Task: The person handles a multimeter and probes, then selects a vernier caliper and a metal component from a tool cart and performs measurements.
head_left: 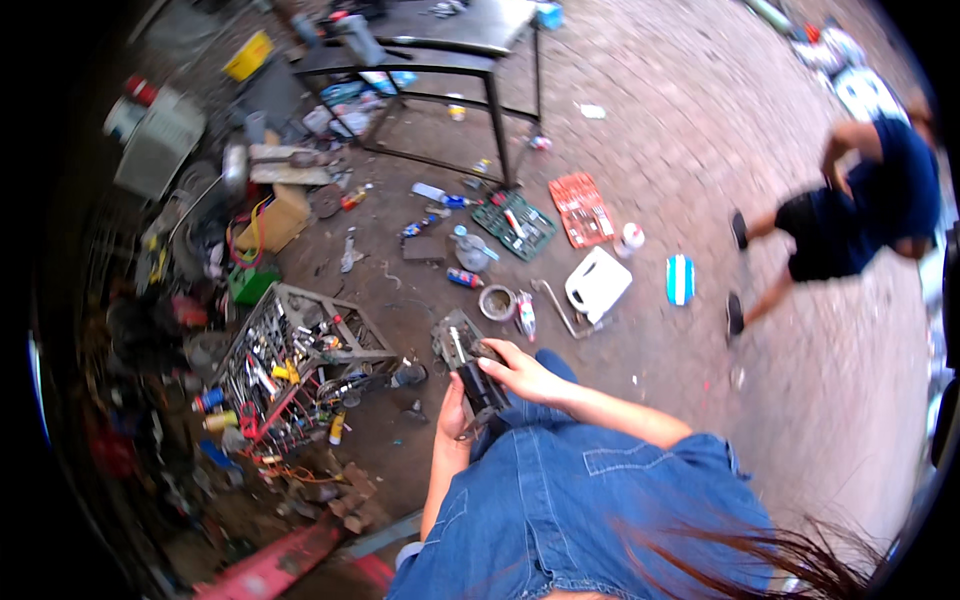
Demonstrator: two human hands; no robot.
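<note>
In front of my body I hold a machine part (pixel 481 391) with a black cylindrical body and a rough grey metal end, which looks like a small motor. My left hand (pixel 454 410) grips the near left side of its black body. From the right, my right hand (pixel 522 371) lies over the upper side, fingers bent around it near the grey end. The part tilts with its grey end pointing away from me. Its underside is hidden. Beyond it on the floor are a round metal bowl (pixel 497 303) and a small bottle (pixel 526 316).
To the left stands a metal-framed rack (pixel 375 345) heaped with tools. Ahead lie an open green tool case (pixel 514 226), an orange case (pixel 581 210) and a white case (pixel 598 283). A metal table (pixel 440 62) stands farther off. At right, another person (pixel 860 205) bends forward.
</note>
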